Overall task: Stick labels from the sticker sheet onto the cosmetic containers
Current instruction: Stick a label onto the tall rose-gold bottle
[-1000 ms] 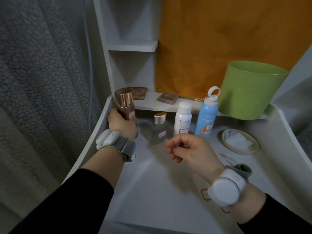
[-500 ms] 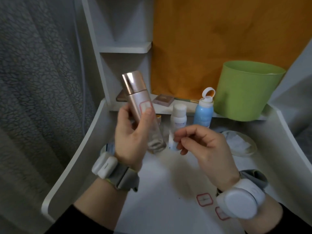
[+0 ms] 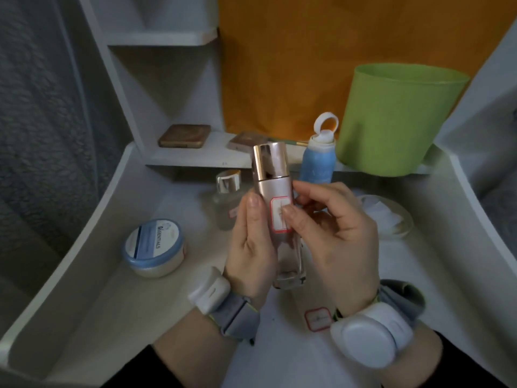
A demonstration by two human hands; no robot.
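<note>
My left hand (image 3: 250, 245) grips a tall rose-gold bottle (image 3: 272, 180) upright above the table, thumb along its left side. A white label with a red border (image 3: 279, 215) sits on the bottle's front. My right hand (image 3: 333, 233) holds the bottle from the right, its thumb pressing on the label. On the table near my right wrist lies the sticker sheet with a red-bordered label (image 3: 317, 318). A blue spray bottle (image 3: 317, 161), a clear bottle with a gold cap (image 3: 227, 200) and a blue-lidded jar (image 3: 153, 247) stand around.
A green tub (image 3: 397, 119) stands at the back right on a low shelf. Two brown compacts (image 3: 184, 135) lie on that shelf. A shallow dish with white pads (image 3: 391, 217) sits to the right. Raised white table walls (image 3: 92, 233) run along both sides.
My left hand has brought the rose-gold bottle from the back left corner toward me. My right hand has moved onto the bottle and its thumb now presses the label.
</note>
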